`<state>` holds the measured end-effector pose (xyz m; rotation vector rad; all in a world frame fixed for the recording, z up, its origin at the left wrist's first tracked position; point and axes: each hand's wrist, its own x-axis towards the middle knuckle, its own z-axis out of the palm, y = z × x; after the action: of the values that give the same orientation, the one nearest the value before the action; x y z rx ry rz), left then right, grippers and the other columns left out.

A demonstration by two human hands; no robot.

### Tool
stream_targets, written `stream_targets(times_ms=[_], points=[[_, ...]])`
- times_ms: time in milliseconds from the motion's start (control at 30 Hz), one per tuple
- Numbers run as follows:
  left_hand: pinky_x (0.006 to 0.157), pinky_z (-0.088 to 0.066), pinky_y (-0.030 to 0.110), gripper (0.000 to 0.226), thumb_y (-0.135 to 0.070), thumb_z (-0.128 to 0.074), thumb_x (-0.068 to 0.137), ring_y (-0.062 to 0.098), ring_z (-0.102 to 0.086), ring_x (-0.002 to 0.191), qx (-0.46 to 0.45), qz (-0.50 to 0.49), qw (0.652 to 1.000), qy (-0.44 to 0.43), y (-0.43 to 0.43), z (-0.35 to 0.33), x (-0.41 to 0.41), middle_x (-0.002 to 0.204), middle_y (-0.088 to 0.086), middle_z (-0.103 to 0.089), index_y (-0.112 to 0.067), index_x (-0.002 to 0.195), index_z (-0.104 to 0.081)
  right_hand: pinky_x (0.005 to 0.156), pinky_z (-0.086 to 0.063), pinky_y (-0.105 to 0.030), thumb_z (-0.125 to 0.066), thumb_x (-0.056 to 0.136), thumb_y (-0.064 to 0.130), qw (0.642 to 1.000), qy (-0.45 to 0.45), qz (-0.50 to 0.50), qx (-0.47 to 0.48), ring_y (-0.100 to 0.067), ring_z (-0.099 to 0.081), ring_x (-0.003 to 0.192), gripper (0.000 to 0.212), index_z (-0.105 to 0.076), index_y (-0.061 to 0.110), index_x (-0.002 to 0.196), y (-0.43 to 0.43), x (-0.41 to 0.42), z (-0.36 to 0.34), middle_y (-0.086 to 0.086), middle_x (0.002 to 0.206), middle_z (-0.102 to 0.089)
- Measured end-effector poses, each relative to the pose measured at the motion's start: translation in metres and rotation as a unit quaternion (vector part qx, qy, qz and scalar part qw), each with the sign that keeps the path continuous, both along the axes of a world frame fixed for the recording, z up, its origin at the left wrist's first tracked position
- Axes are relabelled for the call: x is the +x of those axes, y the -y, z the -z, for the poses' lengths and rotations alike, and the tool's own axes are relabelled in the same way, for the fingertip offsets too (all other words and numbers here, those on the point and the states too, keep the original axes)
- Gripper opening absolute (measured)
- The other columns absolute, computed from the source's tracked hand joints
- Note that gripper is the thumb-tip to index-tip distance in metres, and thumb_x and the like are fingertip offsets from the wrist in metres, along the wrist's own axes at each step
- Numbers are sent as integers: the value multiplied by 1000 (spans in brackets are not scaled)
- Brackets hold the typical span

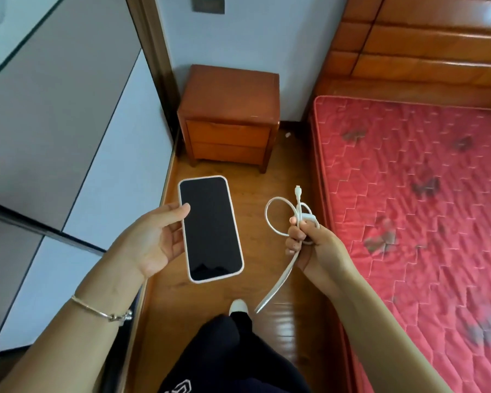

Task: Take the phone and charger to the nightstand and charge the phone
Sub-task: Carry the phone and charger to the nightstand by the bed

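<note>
My left hand (156, 239) holds a phone (210, 228) in a pale case, dark screen facing up, gripped by its left edge. My right hand (309, 239) is closed around a white charger cable (278, 219); a loop sticks out to the left, the small connector points upward and a long end hangs toward the floor. Whether a plug block is in the fist is hidden. The wooden nightstand (230, 100) stands ahead against the wall, its top bare, beyond both hands.
A bed with a red quilted mattress (408, 194) and wooden headboard (423, 43) fills the right side. A grey and white wardrobe (63, 123) lines the left. A wooden floor aisle (281, 157) runs between them to the nightstand. A wall plate (209, 4) sits above.
</note>
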<state>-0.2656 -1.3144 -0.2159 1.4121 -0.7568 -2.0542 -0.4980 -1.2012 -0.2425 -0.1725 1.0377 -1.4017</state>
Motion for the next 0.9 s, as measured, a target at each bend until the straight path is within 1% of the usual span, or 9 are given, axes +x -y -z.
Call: stream_targets(times_ms=[133, 167, 300, 433, 533, 667, 900], points=[[79, -58, 36, 42, -21, -60, 87, 27, -64, 107, 5, -11, 1000, -1, 35, -4, -23, 121, 10, -65, -14, 128, -54, 47, -42, -19, -34, 97, 12, 1000, 4, -5, 4, -7, -42, 46, 25, -55, 10, 84, 37, -23, -1, 6, 53, -42], [80, -57, 36, 43, -21, -60, 87, 27, -64, 107, 6, -12, 1000, -5, 45, -4, -28, 121, 10, -65, -14, 129, -54, 47, -42, -19, -34, 97, 11, 1000, 4, -7, 7, -7, -42, 46, 25, -55, 10, 84, 47, -28, -1, 6, 53, -42], [68, -59, 32, 42, -18, -60, 86, 23, -70, 98, 12, -14, 999, -32, 85, -2, -48, 115, 9, -69, -12, 127, -56, 47, -43, -21, -33, 98, 11, 1000, -2, -17, 12, -8, -43, 46, 26, -56, 9, 85, 89, -47, 5, 5, 54, -43], [64, -58, 30, 41, -17, -59, 87, 20, -72, 90, 16, -13, 999, -44, 138, 5, -67, 107, 7, -72, -11, 127, -56, 47, -43, -20, -33, 98, 11, 1000, -4, -23, 5, -8, -43, 46, 28, -57, 10, 84, 143, -67, 11, 6, 53, -44], [64, -58, 31, 40, -16, -59, 87, 21, -72, 92, 10, -14, 999, -47, 187, 9, -83, 105, 7, -73, -11, 127, -57, 47, -44, -21, -33, 98, 11, 1000, -7, -19, 9, -8, -43, 46, 27, -57, 10, 85, 190, -85, 15, 5, 54, -44], [66, -59, 33, 42, -18, -61, 86, 24, -70, 98, 7, -16, 999, -50, 258, 10, -106, 113, 9, -70, -12, 127, -56, 47, -43, -21, -33, 98, 11, 999, -21, -5, 29, -9, -43, 46, 27, -57, 10, 85, 254, -108, 15, 5, 54, -44], [65, -59, 32, 40, -18, -60, 86, 24, -68, 101, 16, -17, 999, -42, 358, 11, -142, 113, 9, -70, -12, 126, -56, 48, -43, -21, -33, 98, 11, 999, -29, 6, 33, -8, -43, 47, 29, -58, 11, 83, 345, -143, 10, 5, 54, -43]])
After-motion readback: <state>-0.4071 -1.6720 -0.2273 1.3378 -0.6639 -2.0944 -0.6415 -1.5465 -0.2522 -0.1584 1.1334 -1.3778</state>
